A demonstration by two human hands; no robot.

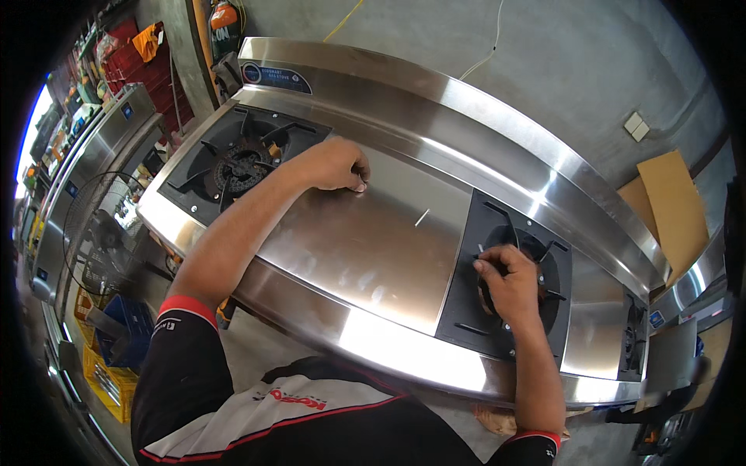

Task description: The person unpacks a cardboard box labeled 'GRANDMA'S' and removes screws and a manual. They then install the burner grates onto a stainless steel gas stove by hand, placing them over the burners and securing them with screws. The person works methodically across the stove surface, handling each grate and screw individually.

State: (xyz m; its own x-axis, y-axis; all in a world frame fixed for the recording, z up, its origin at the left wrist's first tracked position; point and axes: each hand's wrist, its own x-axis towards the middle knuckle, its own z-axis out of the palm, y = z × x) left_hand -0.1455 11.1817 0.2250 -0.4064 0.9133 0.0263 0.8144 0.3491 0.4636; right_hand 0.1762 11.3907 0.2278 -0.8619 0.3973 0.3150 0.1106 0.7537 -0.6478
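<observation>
My left hand [336, 165] is curled with thumb and fingertips together, low over the bare steel top [334, 241] just right of the left gas burner [241, 167]. Whatever its fingers hold, if anything, is too small to make out. Above the middle burner's black plate [458, 322], my right hand [510, 286] is closed in a pinch. A tiny light tip shows by its fingertips, its kind unclear. Between the hands a short thin white strip [422, 217] shows on the steel. The right hand hides part of the middle burner and its pan support.
A tall steel backsplash [435, 93] runs along the stove's far side. Another burner [633, 338] sits at the right end. Cardboard [672, 213] leans at the right. To the left are a wire-guarded fan [109, 229], a blue crate [128, 330] and a yellow crate [109, 384].
</observation>
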